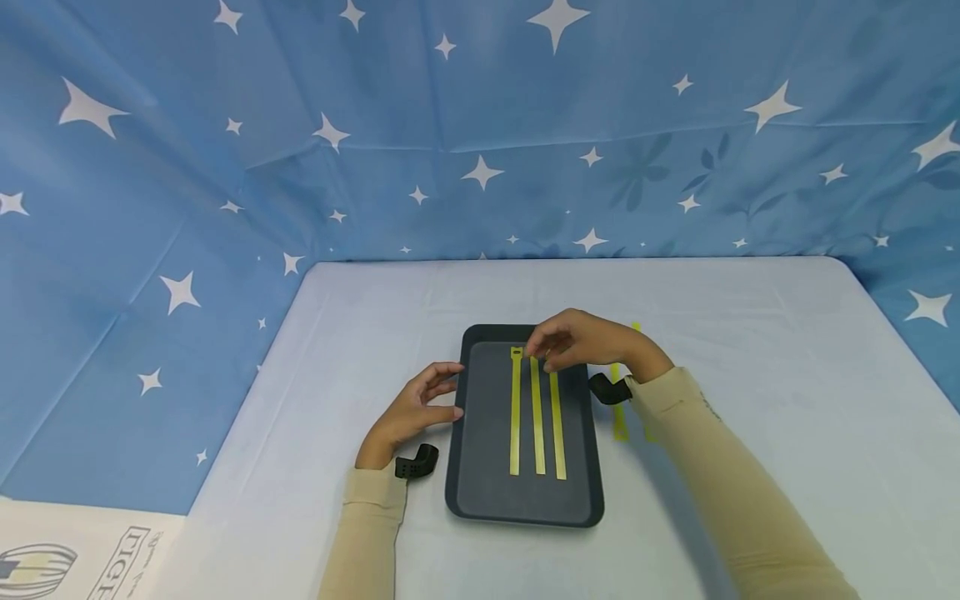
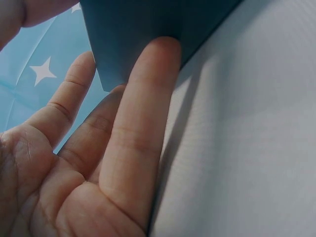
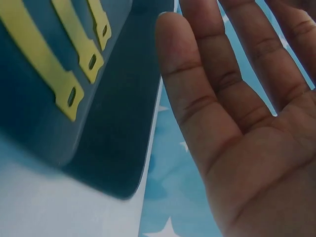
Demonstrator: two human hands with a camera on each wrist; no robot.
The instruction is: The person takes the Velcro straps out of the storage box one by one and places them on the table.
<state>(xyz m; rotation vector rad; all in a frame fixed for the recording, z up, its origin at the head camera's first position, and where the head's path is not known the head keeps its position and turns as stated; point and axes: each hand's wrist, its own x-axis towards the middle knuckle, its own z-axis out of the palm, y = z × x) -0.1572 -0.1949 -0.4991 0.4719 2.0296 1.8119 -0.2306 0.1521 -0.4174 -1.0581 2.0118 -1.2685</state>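
Left fingers point(image 2: 148, 113) wide at tray edge point(image 1: 454, 467), right fingers point(image 3: 182, 84) loosely parted, bare tray point(image 1: 486, 433) left of strips point(image 1: 515, 417)

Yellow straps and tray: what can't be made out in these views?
- Head: the top ends of the middle strap and right strap on the tray, mostly hidden by the right hand.
- Head: parts of the two outer straps, behind the right forearm and wrist.
- Right wrist: the straps' far ends, cut off by the picture's edges.
- Left wrist: the tray's top, cut off by the upper edge.
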